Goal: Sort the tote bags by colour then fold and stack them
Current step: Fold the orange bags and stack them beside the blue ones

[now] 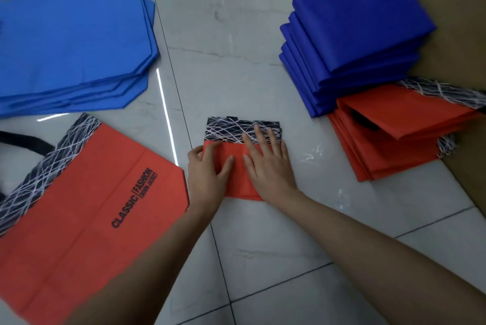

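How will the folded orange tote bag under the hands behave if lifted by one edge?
The folded orange fabric tote bag is probably floppy: left hand and right hand press its thin layers flat. Lifted by one edge, it may unfold. It seems light and could slide on the glossy floor tiles.

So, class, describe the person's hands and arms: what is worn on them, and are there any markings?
The left hand and right hand wear no gloves, rings or watch. The left forearm and right forearm show no sleeve or band up to the picture's edge. The nails look short and unpainted.
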Available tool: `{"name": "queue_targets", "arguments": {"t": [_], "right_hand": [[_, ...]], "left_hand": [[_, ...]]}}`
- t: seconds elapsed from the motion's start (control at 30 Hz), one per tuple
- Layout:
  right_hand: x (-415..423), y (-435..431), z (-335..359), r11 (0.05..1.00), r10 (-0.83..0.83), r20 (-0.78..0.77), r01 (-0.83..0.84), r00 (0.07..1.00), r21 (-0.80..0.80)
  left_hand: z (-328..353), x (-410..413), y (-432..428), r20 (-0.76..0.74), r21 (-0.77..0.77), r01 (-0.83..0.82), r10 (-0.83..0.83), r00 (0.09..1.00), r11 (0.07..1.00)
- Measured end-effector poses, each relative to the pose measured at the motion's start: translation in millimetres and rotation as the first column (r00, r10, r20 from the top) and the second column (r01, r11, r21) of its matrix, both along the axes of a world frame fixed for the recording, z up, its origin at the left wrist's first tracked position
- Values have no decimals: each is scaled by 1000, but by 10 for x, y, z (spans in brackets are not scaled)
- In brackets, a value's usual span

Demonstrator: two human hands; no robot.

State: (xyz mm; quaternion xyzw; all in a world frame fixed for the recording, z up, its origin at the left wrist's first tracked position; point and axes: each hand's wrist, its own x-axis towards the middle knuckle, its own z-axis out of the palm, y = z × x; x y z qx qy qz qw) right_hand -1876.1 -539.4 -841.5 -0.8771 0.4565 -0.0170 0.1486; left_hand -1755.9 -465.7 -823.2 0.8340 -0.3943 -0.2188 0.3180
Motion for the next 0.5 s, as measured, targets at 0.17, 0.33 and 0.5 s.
{"name": "queue_targets", "arguments": {"t": [0.17, 0.33, 0.5], "right_hand": [[-229, 108, 50, 994, -19, 138, 3, 990, 113], [-391, 211, 368, 934, -357, 419, 317, 835, 164], [-539, 144, 936, 547, -803, 332, 392, 495, 740]], "left_hand": [[116, 58, 147, -467, -107, -20, -32, 884, 994], [328, 51, 110, -560, -211, -7, -115, 820, 978], [661, 117, -50, -582, -307, 25, -208, 786, 951]]}}
